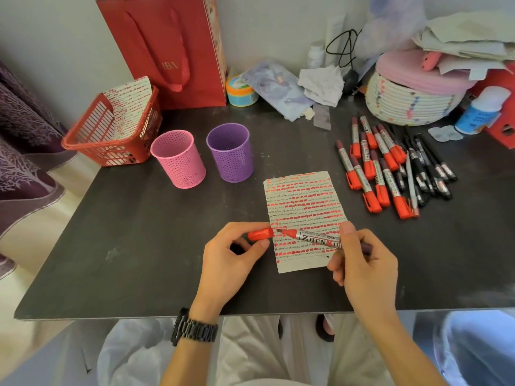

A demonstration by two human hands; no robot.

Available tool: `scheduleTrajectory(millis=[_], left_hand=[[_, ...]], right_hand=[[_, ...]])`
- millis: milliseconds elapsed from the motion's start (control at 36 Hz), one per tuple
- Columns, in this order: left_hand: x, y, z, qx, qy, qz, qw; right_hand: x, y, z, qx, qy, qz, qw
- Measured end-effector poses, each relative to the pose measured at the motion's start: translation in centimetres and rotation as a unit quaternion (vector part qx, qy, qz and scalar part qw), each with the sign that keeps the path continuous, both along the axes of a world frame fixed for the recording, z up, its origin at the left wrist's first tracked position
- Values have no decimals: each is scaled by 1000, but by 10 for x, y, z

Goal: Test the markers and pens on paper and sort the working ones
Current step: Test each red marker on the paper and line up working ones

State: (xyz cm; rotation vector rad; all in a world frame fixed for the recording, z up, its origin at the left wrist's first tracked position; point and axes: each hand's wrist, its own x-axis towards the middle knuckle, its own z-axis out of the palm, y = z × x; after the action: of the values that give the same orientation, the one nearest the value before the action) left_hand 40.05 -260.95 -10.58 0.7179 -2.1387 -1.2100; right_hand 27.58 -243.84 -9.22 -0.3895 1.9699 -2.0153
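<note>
Dark desk [139,246], paper [302,218] already dense with red marks. Our right hand [362,263] pinches the uncapped marker [312,237], tip just over the sheet; left hand [234,254] pinches its cap [260,234]. We aim for a bare strip — one short stroke, light pressure.

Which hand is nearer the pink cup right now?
Left. The left hand, holding the red cap, is right of the pink cup; the right hand, gripping the marker, lies farther right.

The right hand [362,263] hides the end of the printed name on the silver-barrelled red marker [309,237]. The tall red paper bag's [164,51] top is cut off; its blurred lettering perhaps reads IBN.
</note>
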Motion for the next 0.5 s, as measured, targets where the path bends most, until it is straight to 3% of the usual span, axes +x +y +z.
scheduleTrajectory(millis=[194, 500], left_hand=[[0, -1, -1, -3, -8, -15, 1000], [0, -2, -2, 8, -26, -37, 999]], right_hand=[[1, -1, -1, 27, 22, 26, 999], [6, -6, -16, 133, 141, 75, 978]])
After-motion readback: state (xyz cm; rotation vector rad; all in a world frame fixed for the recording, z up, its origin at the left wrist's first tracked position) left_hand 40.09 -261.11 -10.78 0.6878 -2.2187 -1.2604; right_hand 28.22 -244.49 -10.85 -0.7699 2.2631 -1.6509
